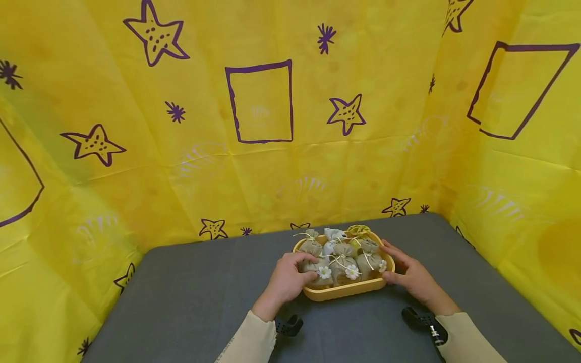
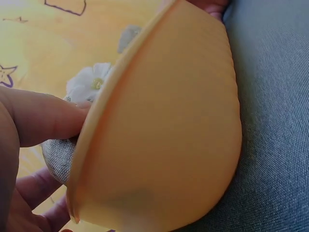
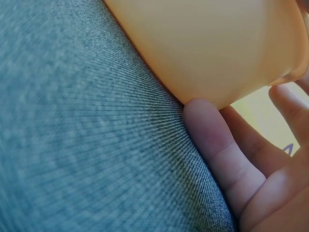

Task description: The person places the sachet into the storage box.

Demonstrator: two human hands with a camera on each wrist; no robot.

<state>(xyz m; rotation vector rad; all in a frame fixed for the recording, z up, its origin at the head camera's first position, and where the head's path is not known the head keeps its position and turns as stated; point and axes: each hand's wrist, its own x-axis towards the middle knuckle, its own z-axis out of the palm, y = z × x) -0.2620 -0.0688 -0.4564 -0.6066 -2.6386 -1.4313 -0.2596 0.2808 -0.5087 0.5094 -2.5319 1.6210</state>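
A shallow orange-yellow tray (image 1: 346, 292) stands on the grey table (image 1: 181, 292) and holds several small burlap pouches (image 1: 343, 264) tied with string, some with white flowers. My left hand (image 1: 288, 277) grips the tray's left end, fingers curled over the rim onto a pouch. In the left wrist view a finger of the left hand (image 2: 38, 116) lies on a pouch (image 2: 58, 157) just inside the tray (image 2: 169, 135). My right hand (image 1: 408, 275) holds the right end. The thumb of the right hand (image 3: 212, 140) lies on the cloth against the tray (image 3: 207, 43), with the fingers beyond its rim.
Yellow sheets with purple stars and squares (image 1: 258, 101) wall in the table at the back and both sides. Grey tabletop (image 1: 150, 302) stretches left, right and in front of the tray. Black wrist camera mounts (image 1: 424, 320) sit on both sleeves.
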